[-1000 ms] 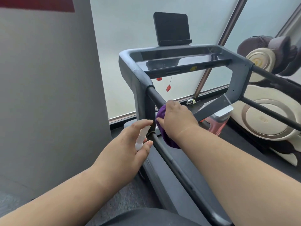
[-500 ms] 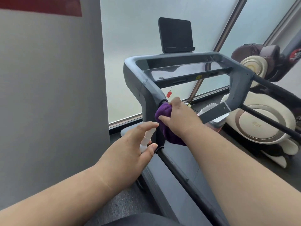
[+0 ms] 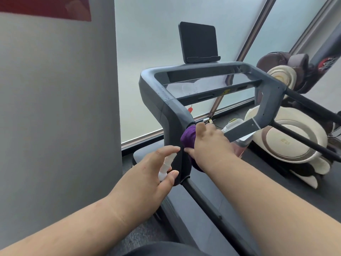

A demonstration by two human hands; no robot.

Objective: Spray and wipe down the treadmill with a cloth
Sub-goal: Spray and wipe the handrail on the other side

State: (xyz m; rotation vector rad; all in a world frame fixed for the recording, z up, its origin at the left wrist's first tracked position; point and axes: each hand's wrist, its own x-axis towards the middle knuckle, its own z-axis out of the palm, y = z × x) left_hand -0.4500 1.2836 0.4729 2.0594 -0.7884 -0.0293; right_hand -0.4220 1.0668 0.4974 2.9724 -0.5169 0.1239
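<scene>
The person is in the middle of the job. The right hand (image 3: 210, 143) is curled around a purple cloth (image 3: 188, 138) and presses it on the treadmill (image 3: 158, 97), right where the gray frame bends down into the black side rail (image 3: 206, 200). The left hand (image 3: 145, 180) holds a small white spray bottle (image 3: 166, 168), pinched between the thumb below and the fingers above, just at 9 o'clock from the cloth and close to the gray post.

The top of the frame at 12 o'clock has tiny wet-looking dots on it, so it seems to be sprayed (if those dots are spray and not just marks). The shiny panel shows pale smears, so maybe it needs more rubbing.

What looks left to do: the long black rail running toward 6 o'clock, the other side of the frame at 2 o'clock, the dark screen (image 3: 198, 42) up top, and the belt. I cannot tell if any of those are clean yet.

A cream and brown massage chair (image 3: 287, 143) sits at 3 o'clock.
</scene>
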